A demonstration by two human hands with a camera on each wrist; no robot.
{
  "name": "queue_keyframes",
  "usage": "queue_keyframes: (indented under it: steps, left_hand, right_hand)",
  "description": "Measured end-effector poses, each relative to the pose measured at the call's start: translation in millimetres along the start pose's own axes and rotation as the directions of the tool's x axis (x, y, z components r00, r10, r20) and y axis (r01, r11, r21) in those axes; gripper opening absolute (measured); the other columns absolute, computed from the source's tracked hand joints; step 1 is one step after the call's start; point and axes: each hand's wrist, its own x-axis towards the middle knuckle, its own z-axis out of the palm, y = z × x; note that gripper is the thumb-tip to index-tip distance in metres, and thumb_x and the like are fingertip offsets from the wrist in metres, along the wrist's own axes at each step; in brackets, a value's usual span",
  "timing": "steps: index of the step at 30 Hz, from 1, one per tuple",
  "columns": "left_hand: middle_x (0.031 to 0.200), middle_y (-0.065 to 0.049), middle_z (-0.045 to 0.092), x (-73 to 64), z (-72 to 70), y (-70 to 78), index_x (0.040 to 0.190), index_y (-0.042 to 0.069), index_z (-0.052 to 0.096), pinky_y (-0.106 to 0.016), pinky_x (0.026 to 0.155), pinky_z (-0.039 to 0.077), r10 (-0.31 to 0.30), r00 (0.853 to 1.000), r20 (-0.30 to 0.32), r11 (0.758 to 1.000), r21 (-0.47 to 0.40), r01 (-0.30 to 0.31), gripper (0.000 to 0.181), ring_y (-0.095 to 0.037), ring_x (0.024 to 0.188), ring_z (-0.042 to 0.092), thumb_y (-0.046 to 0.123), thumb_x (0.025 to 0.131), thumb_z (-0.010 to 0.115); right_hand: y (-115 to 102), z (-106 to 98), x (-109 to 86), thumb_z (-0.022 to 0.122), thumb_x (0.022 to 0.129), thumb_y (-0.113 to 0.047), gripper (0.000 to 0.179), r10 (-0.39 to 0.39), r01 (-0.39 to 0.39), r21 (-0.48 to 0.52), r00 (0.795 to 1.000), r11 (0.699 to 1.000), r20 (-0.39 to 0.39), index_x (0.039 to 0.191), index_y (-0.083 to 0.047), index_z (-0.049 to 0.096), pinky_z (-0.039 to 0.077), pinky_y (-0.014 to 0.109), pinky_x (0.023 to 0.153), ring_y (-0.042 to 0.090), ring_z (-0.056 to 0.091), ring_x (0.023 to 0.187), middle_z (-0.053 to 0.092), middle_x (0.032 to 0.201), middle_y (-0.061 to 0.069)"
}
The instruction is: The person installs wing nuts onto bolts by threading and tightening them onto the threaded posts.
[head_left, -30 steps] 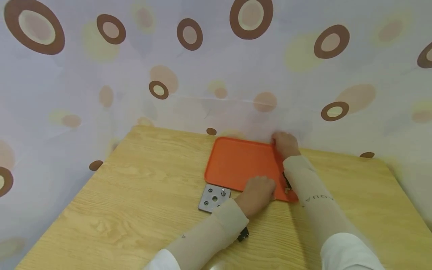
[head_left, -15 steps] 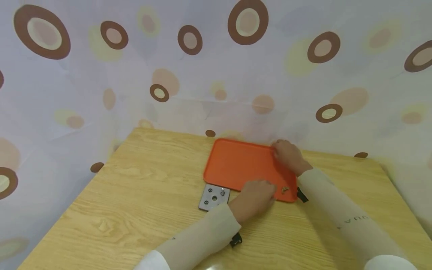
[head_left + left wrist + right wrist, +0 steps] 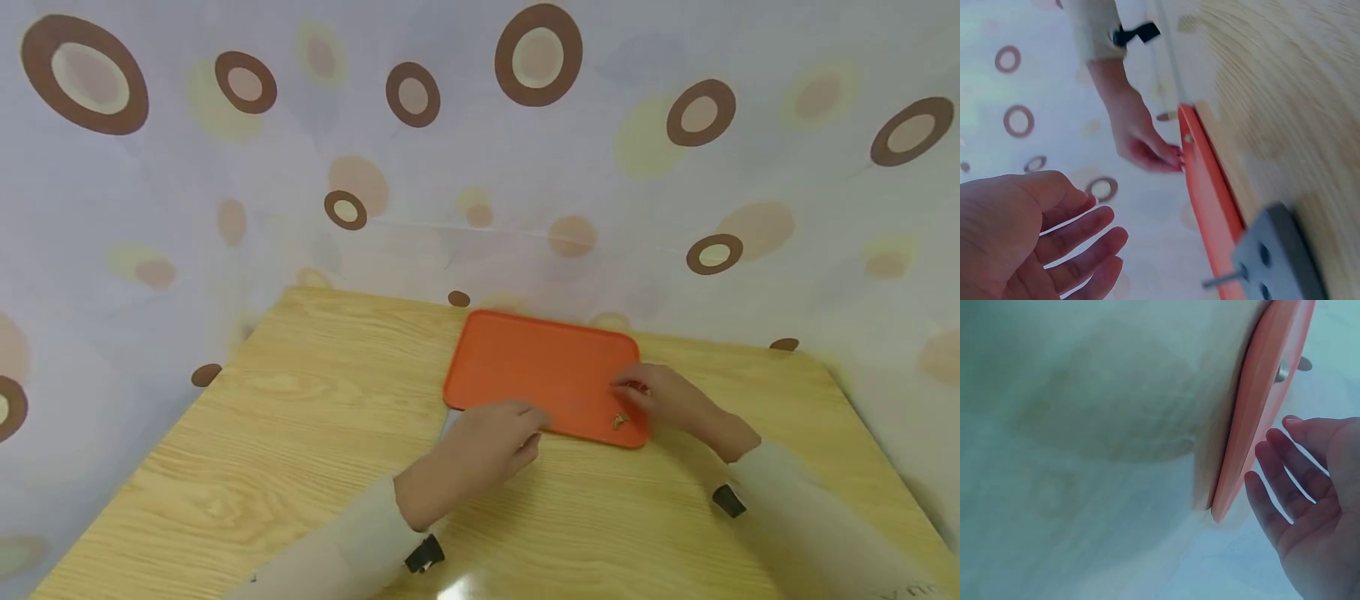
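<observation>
An orange tray (image 3: 540,367) lies near the back of the wooden table. On its front right corner rests a small brass-coloured metal piece (image 3: 619,422). My right hand (image 3: 667,400) hovers over the tray's right side, fingers loosely bent, holding nothing in the right wrist view. In front of the tray, my left hand (image 3: 480,450) hangs with relaxed fingers and an empty palm. Beneath it a grey metal plate with holes and an upright pin (image 3: 1272,256) is mostly hidden in the head view but shows in the left wrist view.
The wooden table (image 3: 300,417) spreads around the tray on the left, front and right. A patterned sheet (image 3: 420,167) with brown rings hangs right behind the table's back edge. Dark straps (image 3: 426,553) sit at both wrists.
My right hand has come from the tray's far right corner toward its near right side, uncovering the brass-coloured piece. My left hand has moved left, now covering most of the metal plate.
</observation>
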Motion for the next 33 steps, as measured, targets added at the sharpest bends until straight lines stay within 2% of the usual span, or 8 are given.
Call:
queue_keyframes:
  steps: [4,7,10,14,19,21,28,33]
  left_hand:
    - [0.115,0.002,0.059,-21.7,3.6,-23.5,0.121,0.013,0.056,-0.022,0.074,0.048,-0.112,0.993,0.029,0.992,-0.047,0.113,0.032,-0.01,0.099,0.057,0.031,0.095,0.054]
    - [0.122,-0.001,0.054,-39.4,2.5,-39.5,0.125,0.01,0.052,-0.03,0.085,0.047,-0.211,0.976,0.052,0.973,-0.091,0.215,0.041,-0.017,0.112,0.051,0.035,0.093,0.056]
    - [0.125,-0.004,0.052,-53.0,1.8,-50.5,0.128,0.01,0.05,-0.035,0.091,0.044,-0.267,0.962,0.063,0.953,-0.131,0.273,0.046,-0.021,0.117,0.046,0.035,0.091,0.06]
    - [0.131,-0.009,0.048,-65.2,7.2,-59.4,0.135,0.009,0.042,-0.038,0.097,0.038,-0.291,0.95,0.113,0.932,-0.191,0.308,0.06,-0.024,0.121,0.043,0.036,0.087,0.065]
    - [0.137,-0.012,0.042,-74.5,16.7,-65.8,0.141,0.004,0.034,-0.04,0.1,0.033,-0.35,0.916,0.197,0.865,-0.307,0.397,0.076,-0.025,0.124,0.039,0.036,0.082,0.07]
    - [0.138,-0.012,0.041,-76.9,20.1,-68.5,0.142,0.003,0.032,-0.04,0.1,0.033,-0.36,0.908,0.214,0.846,-0.336,0.415,0.081,-0.025,0.123,0.039,0.035,0.079,0.073]
    - [0.136,-0.014,0.041,-75.7,28.9,-75.4,0.143,0.002,0.028,-0.041,0.1,0.032,-0.343,0.909,0.236,0.83,-0.378,0.411,0.092,-0.025,0.119,0.04,0.033,0.073,0.079]
    - [0.137,-0.015,0.04,-69.1,34.2,-76.7,0.143,0.001,0.028,-0.041,0.101,0.031,-0.335,0.906,0.26,0.831,-0.372,0.414,0.094,-0.026,0.122,0.038,0.034,0.072,0.08]
  right_hand:
    - [-4.7,-6.0,-17.8,0.062,0.089,-0.009,0.017,0.022,-0.022,-0.014,0.999,1.0,0.023,0.105,-0.007,0.069,0.049,0.041,0.078,0.02,0.061,0.09,0.066,0.098,0.0]
    - [-7.9,-8.4,-25.8,0.063,0.089,-0.011,0.016,0.019,-0.017,-0.038,0.999,0.999,0.05,0.104,-0.01,0.069,0.049,0.04,0.079,0.017,0.061,0.09,0.065,0.097,-0.003]
    - [-11.7,-8.9,-30.7,0.065,0.088,-0.013,0.014,0.005,-0.002,-0.065,0.999,0.998,0.048,0.101,-0.012,0.07,0.048,0.038,0.078,0.015,0.061,0.089,0.065,0.095,-0.005]
    - [-17.0,-6.9,-37.0,0.065,0.087,-0.013,0.013,-0.014,0.017,-0.08,0.999,0.997,0.036,0.1,-0.013,0.071,0.049,0.037,0.078,0.014,0.06,0.088,0.065,0.094,-0.006]
    - [-20.1,1.6,-37.6,0.064,0.088,-0.011,0.016,-0.057,0.059,-0.063,0.998,0.996,0.031,0.103,-0.012,0.071,0.047,0.037,0.079,0.012,0.059,0.088,0.066,0.095,-0.008]
    - [-21.5,4.9,-36.5,0.064,0.088,-0.011,0.017,-0.073,0.075,-0.073,0.997,0.994,0.03,0.104,-0.01,0.07,0.047,0.037,0.077,0.013,0.058,0.086,0.066,0.093,-0.007]
    - [-26.7,7.6,-37.6,0.069,0.084,-0.01,0.017,-0.075,0.074,-0.144,0.997,0.987,0.003,0.101,-0.011,0.07,0.046,0.037,0.073,0.015,0.058,0.081,0.065,0.089,-0.005]
    - [-26.9,7.2,-39.9,0.071,0.081,-0.008,0.017,-0.061,0.058,-0.155,0.998,0.986,-0.011,0.098,-0.012,0.07,0.047,0.037,0.073,0.015,0.059,0.081,0.066,0.09,-0.004]
